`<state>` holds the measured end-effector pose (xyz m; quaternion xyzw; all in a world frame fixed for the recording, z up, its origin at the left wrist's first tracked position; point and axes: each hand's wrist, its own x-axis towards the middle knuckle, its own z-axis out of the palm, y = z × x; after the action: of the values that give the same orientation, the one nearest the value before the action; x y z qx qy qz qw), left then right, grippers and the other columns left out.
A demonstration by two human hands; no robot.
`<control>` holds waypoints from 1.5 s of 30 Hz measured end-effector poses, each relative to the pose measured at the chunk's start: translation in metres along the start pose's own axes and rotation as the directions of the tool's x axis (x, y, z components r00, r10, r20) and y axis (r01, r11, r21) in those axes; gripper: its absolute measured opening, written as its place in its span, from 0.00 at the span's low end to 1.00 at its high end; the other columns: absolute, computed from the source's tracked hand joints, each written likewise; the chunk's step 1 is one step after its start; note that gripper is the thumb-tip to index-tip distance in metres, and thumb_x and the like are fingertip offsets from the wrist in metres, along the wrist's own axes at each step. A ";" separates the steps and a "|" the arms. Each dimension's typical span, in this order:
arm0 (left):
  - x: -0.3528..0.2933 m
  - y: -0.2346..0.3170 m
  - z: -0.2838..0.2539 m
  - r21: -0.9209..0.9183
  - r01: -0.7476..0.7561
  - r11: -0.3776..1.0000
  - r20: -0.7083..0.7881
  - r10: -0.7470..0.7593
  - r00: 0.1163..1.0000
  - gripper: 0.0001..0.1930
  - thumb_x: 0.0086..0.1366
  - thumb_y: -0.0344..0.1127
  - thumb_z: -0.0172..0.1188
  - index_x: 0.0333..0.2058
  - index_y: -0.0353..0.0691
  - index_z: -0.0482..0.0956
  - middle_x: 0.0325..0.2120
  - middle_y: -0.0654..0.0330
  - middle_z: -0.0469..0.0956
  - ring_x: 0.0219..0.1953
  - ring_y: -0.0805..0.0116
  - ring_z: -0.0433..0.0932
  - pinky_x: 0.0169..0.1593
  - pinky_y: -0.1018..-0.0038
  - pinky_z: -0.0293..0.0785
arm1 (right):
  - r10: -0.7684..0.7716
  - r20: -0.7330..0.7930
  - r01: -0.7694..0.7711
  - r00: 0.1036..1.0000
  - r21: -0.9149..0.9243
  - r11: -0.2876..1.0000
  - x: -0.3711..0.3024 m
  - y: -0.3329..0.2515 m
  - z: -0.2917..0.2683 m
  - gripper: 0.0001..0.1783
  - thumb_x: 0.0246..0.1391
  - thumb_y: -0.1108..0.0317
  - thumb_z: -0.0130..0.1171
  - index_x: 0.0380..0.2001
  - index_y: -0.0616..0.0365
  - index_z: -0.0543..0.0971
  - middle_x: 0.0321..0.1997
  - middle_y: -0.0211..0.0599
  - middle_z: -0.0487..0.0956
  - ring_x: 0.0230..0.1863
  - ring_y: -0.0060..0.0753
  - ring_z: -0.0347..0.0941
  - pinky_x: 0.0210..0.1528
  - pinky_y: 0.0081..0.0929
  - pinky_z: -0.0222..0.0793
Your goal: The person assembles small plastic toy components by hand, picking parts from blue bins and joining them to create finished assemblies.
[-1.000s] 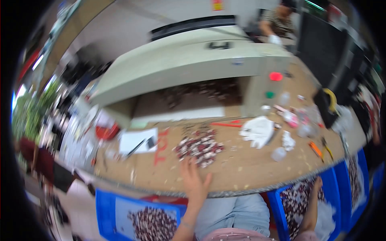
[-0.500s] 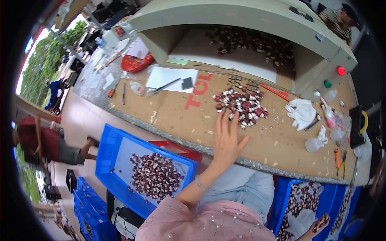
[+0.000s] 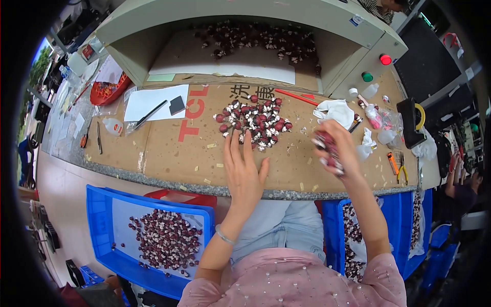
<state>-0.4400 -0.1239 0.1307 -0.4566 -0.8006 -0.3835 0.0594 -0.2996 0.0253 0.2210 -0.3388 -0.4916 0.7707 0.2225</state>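
Observation:
A loose pile of small dark-red round pieces with white ends (image 3: 262, 120) lies on the cardboard-covered bench (image 3: 169, 148). My left hand (image 3: 243, 171) rests flat at its near edge, fingers apart, the fingertips touching the closest pieces. To the right of the pile, my right hand (image 3: 341, 148) is raised over the cardboard. Its fingers are wrapped round a handful of the same red-and-white pieces (image 3: 326, 146), some of which stick out at the fingers. What these pieces are exactly is too small to tell.
Behind the pile stands an open-fronted grey box (image 3: 240, 77) with more pieces inside. Blue bins (image 3: 148, 193) of pieces flank my lap. A white cloth (image 3: 335, 111), orange cutter (image 3: 392, 162) and pliers (image 3: 402, 169) lie right; white paper (image 3: 153, 105) and a red bowl (image 3: 117, 94) left.
My right hand, with its handful, has come up from the blue bin at lower right to above the bench. My left hand stays by the pile. The whole view has turned.

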 end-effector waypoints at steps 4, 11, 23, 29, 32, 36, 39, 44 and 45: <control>0.006 0.002 -0.003 -0.144 0.032 0.989 -0.029 -0.036 0.999 0.31 0.53 0.26 0.60 0.57 0.33 0.62 0.55 0.43 0.61 0.58 0.43 0.59 0.59 0.55 0.59 | -0.428 0.095 0.399 0.899 -0.580 0.710 0.073 0.029 0.020 0.10 0.58 0.64 0.54 0.33 0.61 0.75 0.28 0.38 0.76 0.19 0.23 0.70 0.21 0.23 0.67; 0.054 -0.044 -0.029 -0.275 0.034 0.961 0.234 0.032 0.972 0.19 0.51 0.18 0.55 0.44 0.34 0.71 0.38 0.48 0.70 0.44 0.47 0.69 0.49 0.60 0.67 | -0.423 0.453 0.576 0.785 -0.784 0.230 0.081 0.013 0.024 0.15 0.56 0.66 0.54 0.46 0.59 0.78 0.44 0.45 0.79 0.36 0.33 0.78 0.37 0.27 0.72; 0.154 -0.002 0.001 -0.754 0.265 0.601 0.452 0.182 0.873 0.19 0.53 0.17 0.57 0.46 0.32 0.70 0.37 0.58 0.74 0.36 0.75 0.76 0.40 0.81 0.74 | -0.472 0.541 0.704 0.696 -0.644 0.298 0.100 0.006 -0.016 0.14 0.55 0.68 0.55 0.44 0.59 0.80 0.33 0.40 0.80 0.36 0.32 0.72 0.41 0.26 0.67; 0.147 -0.009 0.032 -0.804 0.410 0.430 0.520 0.176 0.836 0.21 0.52 0.16 0.59 0.47 0.31 0.68 0.39 0.59 0.74 0.39 0.77 0.74 0.43 0.81 0.72 | -0.428 0.215 0.479 0.878 -0.400 0.782 0.092 0.021 -0.023 0.14 0.57 0.72 0.55 0.46 0.64 0.77 0.33 0.33 0.77 0.36 0.21 0.72 0.37 0.21 0.69; 0.140 -0.006 0.032 -0.802 0.390 0.452 0.503 0.160 0.849 0.21 0.53 0.15 0.58 0.47 0.31 0.68 0.40 0.58 0.74 0.41 0.75 0.74 0.45 0.80 0.73 | -0.306 0.157 0.331 0.939 -0.164 0.929 0.086 0.024 -0.017 0.16 0.57 0.73 0.56 0.48 0.68 0.73 0.35 0.34 0.78 0.34 0.20 0.74 0.34 0.16 0.72; 0.138 -0.009 0.031 -0.811 0.353 0.466 0.473 0.168 0.865 0.19 0.55 0.14 0.56 0.46 0.31 0.70 0.39 0.57 0.76 0.42 0.75 0.75 0.46 0.80 0.73 | -0.295 0.120 0.311 0.948 -0.153 0.938 0.089 0.026 -0.011 0.12 0.55 0.76 0.57 0.43 0.69 0.74 0.35 0.37 0.79 0.35 0.22 0.77 0.38 0.18 0.75; 0.138 -0.012 0.029 -0.775 0.483 0.407 0.569 0.119 0.813 0.16 0.57 0.15 0.56 0.45 0.31 0.72 0.38 0.58 0.76 0.41 0.75 0.76 0.45 0.81 0.74 | -0.259 0.118 0.270 0.959 -0.095 0.958 0.090 0.026 -0.009 0.10 0.55 0.76 0.57 0.41 0.69 0.75 0.35 0.39 0.80 0.35 0.22 0.78 0.38 0.18 0.75; 0.134 -0.014 0.029 -0.795 0.478 0.372 0.552 0.118 0.825 0.12 0.59 0.17 0.55 0.43 0.30 0.74 0.36 0.59 0.77 0.39 0.75 0.77 0.43 0.82 0.75 | -0.224 0.149 0.239 0.963 -0.092 0.967 0.088 0.027 -0.008 0.09 0.56 0.76 0.56 0.40 0.69 0.75 0.34 0.40 0.80 0.34 0.25 0.78 0.38 0.20 0.77; 0.133 -0.014 0.029 -0.796 0.476 0.373 0.549 0.118 0.827 0.12 0.59 0.17 0.55 0.43 0.30 0.74 0.36 0.59 0.77 0.39 0.75 0.77 0.43 0.82 0.75 | -0.224 0.157 0.239 0.962 -0.090 0.967 0.087 0.028 -0.009 0.09 0.56 0.76 0.56 0.40 0.69 0.75 0.34 0.41 0.80 0.34 0.26 0.79 0.38 0.20 0.77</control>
<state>-0.5199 -0.0171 0.1615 -0.4025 -0.4851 -0.6221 -0.4643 -0.3523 0.0779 0.1665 -0.2333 -0.5837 0.7344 0.2561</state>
